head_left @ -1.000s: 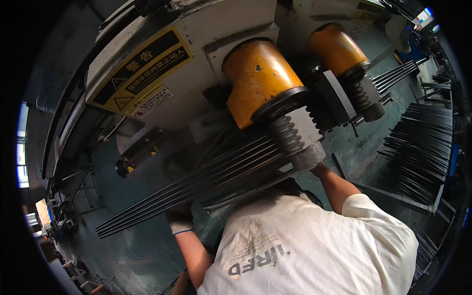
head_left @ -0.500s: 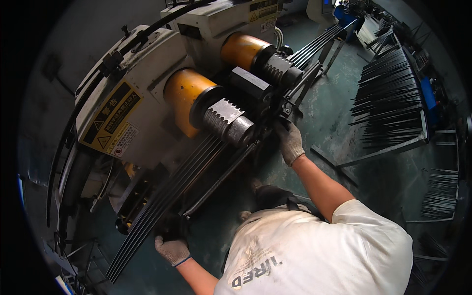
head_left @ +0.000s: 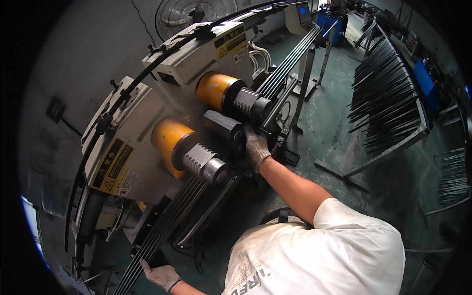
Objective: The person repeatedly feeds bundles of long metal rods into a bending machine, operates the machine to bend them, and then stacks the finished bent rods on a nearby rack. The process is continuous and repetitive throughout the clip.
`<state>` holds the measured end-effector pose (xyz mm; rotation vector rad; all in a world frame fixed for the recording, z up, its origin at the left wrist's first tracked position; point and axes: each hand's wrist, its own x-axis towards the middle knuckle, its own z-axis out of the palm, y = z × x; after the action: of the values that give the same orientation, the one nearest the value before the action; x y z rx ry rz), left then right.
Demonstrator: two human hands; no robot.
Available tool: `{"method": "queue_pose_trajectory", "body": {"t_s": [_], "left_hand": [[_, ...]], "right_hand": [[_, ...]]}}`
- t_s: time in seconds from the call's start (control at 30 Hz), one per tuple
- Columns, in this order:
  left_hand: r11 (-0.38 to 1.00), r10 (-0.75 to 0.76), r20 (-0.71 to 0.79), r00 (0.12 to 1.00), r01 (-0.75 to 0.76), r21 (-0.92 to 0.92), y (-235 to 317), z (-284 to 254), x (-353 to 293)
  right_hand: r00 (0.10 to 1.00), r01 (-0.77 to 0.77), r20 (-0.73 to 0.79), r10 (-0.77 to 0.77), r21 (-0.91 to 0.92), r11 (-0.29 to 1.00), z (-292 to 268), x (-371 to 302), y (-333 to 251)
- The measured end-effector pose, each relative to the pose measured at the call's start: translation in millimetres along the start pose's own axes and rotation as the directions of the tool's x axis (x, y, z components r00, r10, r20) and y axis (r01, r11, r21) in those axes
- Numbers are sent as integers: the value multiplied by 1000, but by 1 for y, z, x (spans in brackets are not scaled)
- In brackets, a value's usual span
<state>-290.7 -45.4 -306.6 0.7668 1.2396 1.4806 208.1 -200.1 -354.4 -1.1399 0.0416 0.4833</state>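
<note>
My left hand [head_left: 161,275], in a dirty off-white knit glove, is at the lower left beside long parallel metal rods [head_left: 160,227]. Its thumb lies along their near edge, while shadow hides the other fingers; it seems closed on the rods. My right hand [head_left: 256,151], gloved alike, reaches up to the near end of a dark angular metal block [head_left: 222,124]; its fingertips are lost in the dark there. This block sits between two toothed steel rollers, one lower [head_left: 205,162] and one upper [head_left: 251,103], each on a yellow housing. The rods run below the rollers.
A beige machine body [head_left: 115,157] with warning labels and a curved black cable stands at the left. A rack of dark rods [head_left: 386,93] and a loose bar [head_left: 341,176] are at the right. At the back are a fan [head_left: 191,18] and a small blue-lit screen [head_left: 302,14].
The view has shifted, so the machine sits lower and further left. My right hand has moved up to the angular block's end. My left hand stays by the rods.
</note>
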Motion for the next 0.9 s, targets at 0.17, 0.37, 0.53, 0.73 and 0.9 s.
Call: {"method": "queue_pose_trajectory", "body": {"t_s": [0.17, 0.37, 0.53, 0.73, 0.9], "left_hand": [[874, 380, 37, 924, -372, 312, 75, 18, 19], [800, 505, 175, 845, -534, 274, 161, 95, -7], [835, 526, 190, 829, -546, 68, 180, 180, -53], [818, 544, 369, 754, -575, -31, 204, 242, -91], [557, 566, 567, 598, -785, 271, 202, 284, -89]], "right_hand": [[998, 61, -22, -59, 105, 993, 23, -14, -29], [988, -134, 78, 131, 32, 990, 11, 12, -32], [981, -108, 167, 103, 23, 994, 12, 26, -34], [980, 69, 195, -52, -84, 994, 9, 31, -35], [973, 32, 227, -25, -30, 999, -3, 55, -16]]}}
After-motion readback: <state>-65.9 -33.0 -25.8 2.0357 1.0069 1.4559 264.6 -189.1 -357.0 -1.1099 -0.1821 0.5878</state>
